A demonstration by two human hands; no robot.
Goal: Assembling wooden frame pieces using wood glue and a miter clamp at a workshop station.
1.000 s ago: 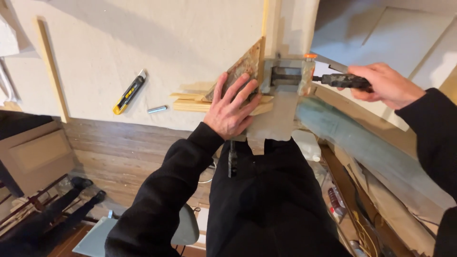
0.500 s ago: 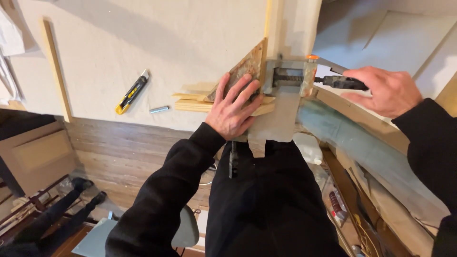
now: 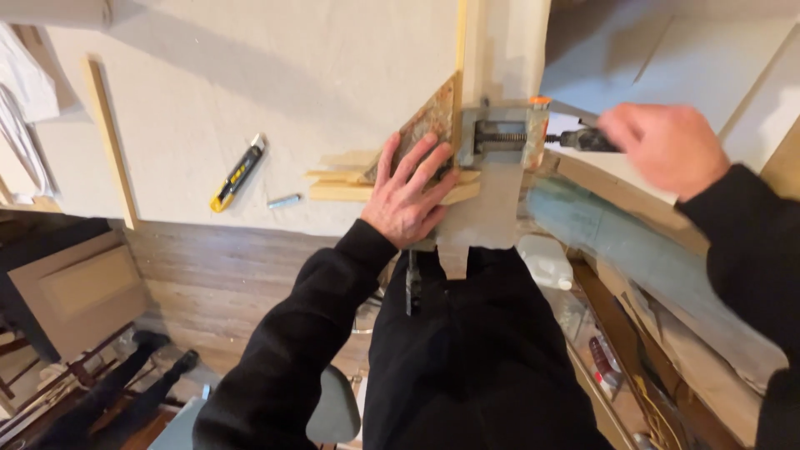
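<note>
**Bench inspection: hands at a clamp and wood pieces**

Pale, rough-surfaced worktop (image 3: 250,75) fills the upper left of the view, ending at a straight front edge above a wooden plank floor (image 3: 208,283).

Left hand (image 3: 410,196) lies flat and open, fingers spread, pressing down on a triangular wooden piece (image 3: 423,125) and on the light wooden strips (image 3: 342,185) stacked beneath it, at the front edge of the worktop.

Grey metal clamp (image 3: 498,137) with a visible screw thread sits just right of that hand, touching the triangular piece and a tall upright board (image 3: 500,42).

Right hand (image 3: 667,148) is closed around the dark handle (image 3: 579,140) that sticks out of the clamp's right side; the hand is blurred, so finger placement cannot be told.

Yellow and black utility knife (image 3: 238,173) lies well left of the left hand, with a small silver-blue cylinder (image 3: 283,201) near it. A long thin wooden slat (image 3: 110,137) lies further left.

Both sleeves are black.
</note>
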